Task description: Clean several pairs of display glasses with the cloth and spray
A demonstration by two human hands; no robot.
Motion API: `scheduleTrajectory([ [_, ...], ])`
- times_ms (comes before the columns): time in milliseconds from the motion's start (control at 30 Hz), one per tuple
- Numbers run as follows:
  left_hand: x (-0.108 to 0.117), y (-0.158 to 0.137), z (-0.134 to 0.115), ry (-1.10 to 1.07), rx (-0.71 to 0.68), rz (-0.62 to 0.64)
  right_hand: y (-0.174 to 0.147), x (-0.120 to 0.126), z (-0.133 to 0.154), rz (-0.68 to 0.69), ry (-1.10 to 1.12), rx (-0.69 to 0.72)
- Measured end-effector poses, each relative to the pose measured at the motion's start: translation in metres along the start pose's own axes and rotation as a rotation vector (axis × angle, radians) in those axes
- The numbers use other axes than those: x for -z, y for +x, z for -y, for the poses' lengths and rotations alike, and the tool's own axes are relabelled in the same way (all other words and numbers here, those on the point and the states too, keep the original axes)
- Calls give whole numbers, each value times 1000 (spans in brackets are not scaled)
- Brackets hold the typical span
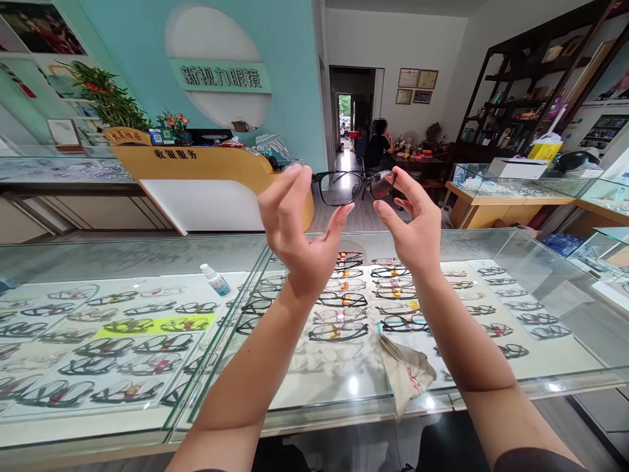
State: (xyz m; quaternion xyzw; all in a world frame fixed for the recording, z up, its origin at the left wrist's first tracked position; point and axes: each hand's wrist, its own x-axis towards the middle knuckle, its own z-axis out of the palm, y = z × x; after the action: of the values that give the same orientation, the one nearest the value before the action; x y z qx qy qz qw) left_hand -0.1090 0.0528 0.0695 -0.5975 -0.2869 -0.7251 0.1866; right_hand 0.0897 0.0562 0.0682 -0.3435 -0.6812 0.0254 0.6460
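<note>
A pair of black-framed eyeglasses [340, 188] is held up in front of me, above the glass display case. My left hand [299, 226] pinches the frame at its left end, the thumb just under the left lens. At the other end, my right hand [415, 223] grips the right edge between thumb and fingers. Through the lenses the room beyond shows. Below my right forearm, a beige cloth [407, 373] lies crumpled on the case top, partly over its front edge. A white spray bottle [215, 280] is on the left part of the case.
Rows of eyeglasses [341, 299] fill the glass display case [314, 410] beneath my arms. A yellow and white counter [206, 196] stands behind it. A person [377, 145] sits at a dark table at the back. More glass cases [515, 187] stand on the right.
</note>
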Motion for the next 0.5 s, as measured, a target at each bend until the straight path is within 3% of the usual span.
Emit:
scheduleTrajectory([
  [133,0,-2,3,4,71,52,0,-2,-2,-25,11,22],
  [333,-7,-7,12,-32,46,18,-2,-7,2,-143,-97,84],
  [500,-19,-8,20,-162,153,30,-4,-7,10,-211,-200,151],
])
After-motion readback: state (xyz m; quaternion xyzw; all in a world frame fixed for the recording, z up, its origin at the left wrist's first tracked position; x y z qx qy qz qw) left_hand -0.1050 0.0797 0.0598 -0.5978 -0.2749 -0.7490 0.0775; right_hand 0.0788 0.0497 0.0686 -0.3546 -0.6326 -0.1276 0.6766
